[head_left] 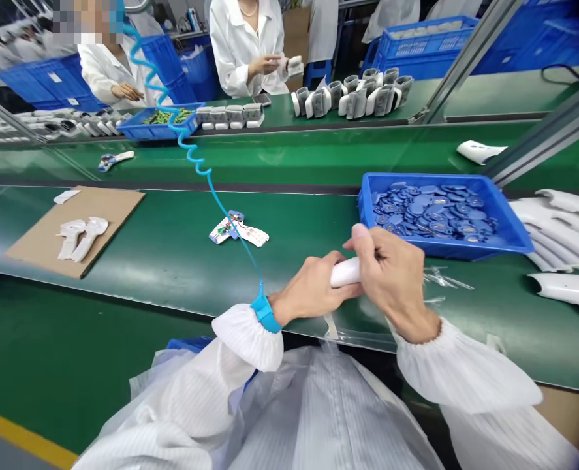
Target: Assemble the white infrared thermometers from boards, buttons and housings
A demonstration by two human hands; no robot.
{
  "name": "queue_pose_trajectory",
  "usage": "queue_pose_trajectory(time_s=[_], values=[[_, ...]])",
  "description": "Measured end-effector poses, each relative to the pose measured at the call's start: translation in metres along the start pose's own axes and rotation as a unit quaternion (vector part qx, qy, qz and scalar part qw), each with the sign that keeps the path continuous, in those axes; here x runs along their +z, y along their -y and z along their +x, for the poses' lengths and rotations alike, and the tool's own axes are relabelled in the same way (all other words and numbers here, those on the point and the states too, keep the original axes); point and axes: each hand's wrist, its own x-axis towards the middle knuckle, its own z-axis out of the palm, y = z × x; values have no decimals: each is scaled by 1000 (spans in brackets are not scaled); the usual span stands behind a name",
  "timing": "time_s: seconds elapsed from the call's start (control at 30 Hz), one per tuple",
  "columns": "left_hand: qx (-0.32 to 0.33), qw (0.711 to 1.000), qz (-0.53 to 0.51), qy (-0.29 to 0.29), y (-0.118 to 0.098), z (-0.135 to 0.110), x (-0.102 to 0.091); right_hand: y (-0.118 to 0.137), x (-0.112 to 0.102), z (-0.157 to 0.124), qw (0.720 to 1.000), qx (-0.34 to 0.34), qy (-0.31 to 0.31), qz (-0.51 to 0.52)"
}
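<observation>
My left hand (309, 288) and my right hand (388, 281) both grip a white plastic casing (345, 272) between them, and much of it is hidden by my fingers. A blue wrist strap (264, 313) circles my left wrist, and its coiled blue cord (186, 137) runs up and away. Just beyond my hands, a blue tray (509, 223) holds many small blue parts. Ahead of my left hand, a white and blue device part with a circuit board (235, 230) lies on the green belt.
A cardboard sheet (123, 209) carries white casings (83, 238). More white casings (558, 225) are stacked at the right. Beyond a second belt, two co-workers in white (240, 52) sit behind assembled white units and blue crates. Metal rails (548, 130) cross the upper right.
</observation>
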Motion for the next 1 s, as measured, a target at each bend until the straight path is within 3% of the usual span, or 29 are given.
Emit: queue_pose_trajectory(time_s=[0.17,0.3,0.4,0.5,0.57,0.67,0.73,0.83,0.9,1.0], values=[[-25,991,124,-43,-4,3,20,3,15,-4,1000,23,-11,-4],[-60,995,69,-35,0,-10,2,-9,-2,18,990,44,136,12],[-98,993,56,-37,11,-26,-33,-50,-24,57,984,45,172,-31],[-75,990,107,-55,20,-29,-59,-103,-29,98,977,12,194,-85],[-23,976,214,-44,21,-23,-60,-129,-21,117,970,7,229,-78],[53,927,369,32,13,-9,-47,-145,-9,128,964,12,259,-65],[68,922,379,50,8,-3,-38,-143,-12,126,966,22,250,-60],[-3,966,259,-17,4,-2,-37,-125,-31,110,973,52,219,-41],[-58,986,142,-63,2,-2,-40,-103,-46,93,972,85,218,-10],[-76,995,18,-66,-4,2,-42,-60,-59,64,945,158,262,119]])
